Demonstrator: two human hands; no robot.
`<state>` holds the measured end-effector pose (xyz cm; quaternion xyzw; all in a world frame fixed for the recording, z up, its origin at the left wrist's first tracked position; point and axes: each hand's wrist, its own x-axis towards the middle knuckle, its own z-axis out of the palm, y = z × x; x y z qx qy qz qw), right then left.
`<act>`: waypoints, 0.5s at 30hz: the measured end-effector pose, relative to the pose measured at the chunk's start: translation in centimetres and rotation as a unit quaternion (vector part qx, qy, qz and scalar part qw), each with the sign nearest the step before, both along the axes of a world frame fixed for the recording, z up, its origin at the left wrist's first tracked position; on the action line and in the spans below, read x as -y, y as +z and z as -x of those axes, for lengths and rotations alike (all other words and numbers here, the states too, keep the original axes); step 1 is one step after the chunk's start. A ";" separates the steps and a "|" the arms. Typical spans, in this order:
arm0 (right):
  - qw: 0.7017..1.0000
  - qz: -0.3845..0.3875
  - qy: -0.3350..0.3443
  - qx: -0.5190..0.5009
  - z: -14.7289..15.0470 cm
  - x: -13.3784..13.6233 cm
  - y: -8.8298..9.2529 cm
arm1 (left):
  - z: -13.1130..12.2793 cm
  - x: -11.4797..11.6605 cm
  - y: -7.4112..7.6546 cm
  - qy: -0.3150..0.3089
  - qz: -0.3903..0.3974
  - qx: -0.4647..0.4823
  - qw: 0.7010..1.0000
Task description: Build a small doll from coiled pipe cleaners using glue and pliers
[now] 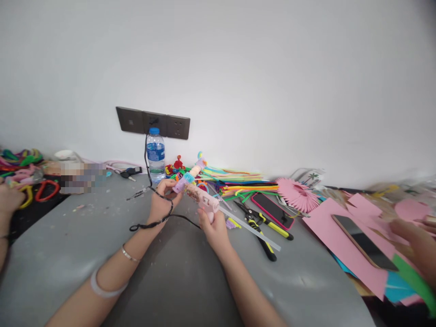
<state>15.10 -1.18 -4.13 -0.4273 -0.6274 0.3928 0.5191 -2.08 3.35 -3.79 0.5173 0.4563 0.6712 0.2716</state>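
Note:
My right hand [215, 227] is wrapped round the handle of a pale pink hot glue gun [204, 200], its nozzle pointing up and left. A long translucent glue stick [252, 229] sticks out of the gun's back end. In my left hand [163, 200] is a pastel pipe-cleaner piece [190, 175] with purple, blue and cream sections, tilted up to the right. The gun's tip is close to this piece; I cannot tell whether they touch. A black cord [153, 223] passes over my left wrist and runs behind the glue gun.
Behind my hands stand a water bottle [156, 159] and a bundle of coloured pipe cleaners [245, 186]. Yellow-black pliers [264, 227], a pink-edged phone [272, 210] and pink paper [344, 236] with another phone [364, 243] lie to the right. Other people's hands show at both sides, scissors [47, 190] at left.

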 end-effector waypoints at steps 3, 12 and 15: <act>0.998 0.032 0.015 -0.061 0.0 -0.1 0.3 | -0.3 0.0 0.2 -0.001 0.009 0.037 0.999; 0.973 0.093 0.090 -0.193 -0.2 -0.7 2.7 | -0.4 -0.3 0.5 -0.039 0.051 0.093 0.994; 0.967 0.107 0.108 -0.206 -0.5 -1.2 3.3 | -0.4 -0.2 0.6 -0.055 0.067 0.102 0.991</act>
